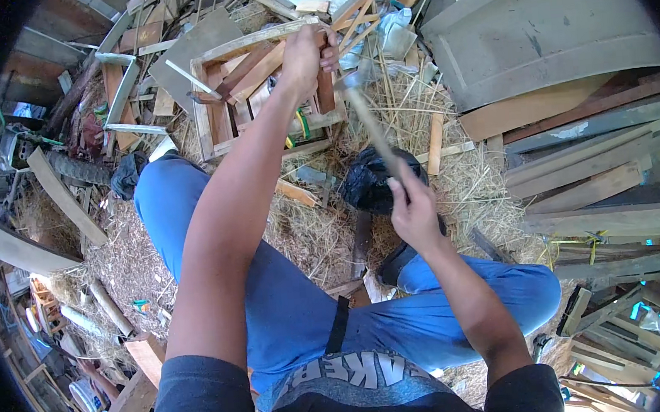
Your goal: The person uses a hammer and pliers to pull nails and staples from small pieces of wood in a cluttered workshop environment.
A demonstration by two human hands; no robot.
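Note:
My right hand [416,211] is closed round the handle of a hammer [372,125]. The hammer's metal head is raised near the right side of an open wooden box [203,123]. At the box's far right corner my left hand [307,60] has its fingers bent round the wood. Whether a smaller piece or nail is also pinched there, I cannot tell. Loose wooden strips [261,72] lie slanted across the box, beside a pale stick [192,79]. A yellow-and-green tool [302,123] is partly hidden inside, behind my left forearm.
Straw and wood shavings [309,235] cover the ground round my legs. A black plastic bag [378,180] lies near my right foot. Stacked boards [591,178] and a large grey panel [549,34] fill the right side. Curved wooden pieces [66,196] stand at left.

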